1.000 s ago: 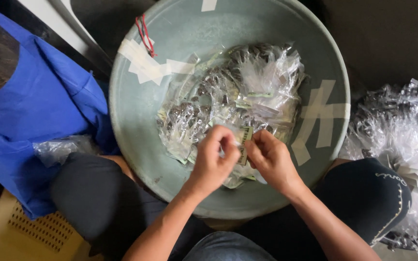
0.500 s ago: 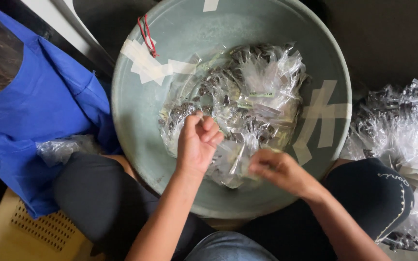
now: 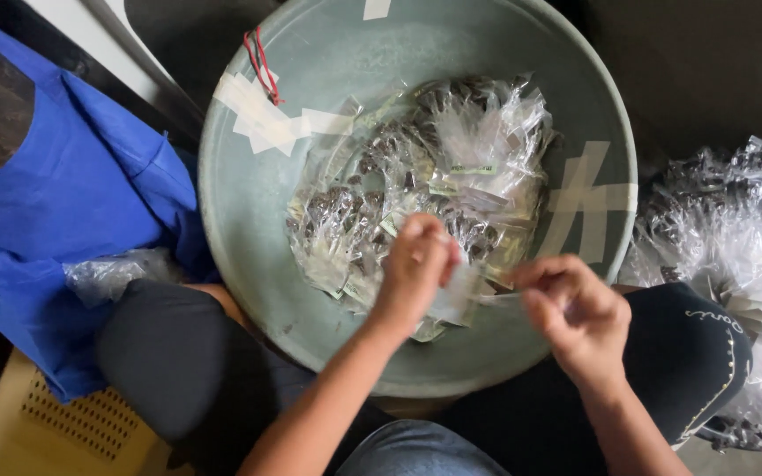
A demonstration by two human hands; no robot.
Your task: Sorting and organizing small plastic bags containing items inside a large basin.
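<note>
Both hands had drawn apart — left hand (image 3: 416, 269) and right hand (image 3: 571, 308), fingers pinching a small clear plastic packet (image 3: 462, 291) over the round grey-green taped basin (image 3: 249, 194) — packet heap (image 3: 416, 167) beneath.

Clear plastic packets (image 3: 416, 194) — heaped in grey basin (image 3: 249, 220)

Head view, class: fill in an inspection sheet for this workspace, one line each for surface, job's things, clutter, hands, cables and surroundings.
Surface: round grey-green basin, patched with tape strips.
Job's things: heap of small clear packets with dark contents in the basin; one clear packet held between both hands.
Clutter: red rubber bands on the rim.
Hands: left hand and right hand pinch the packet.
Cables: nothing seen.
Surroundings: blue fabric bag, pile of clear bags, yellow perforated stool.
</note>
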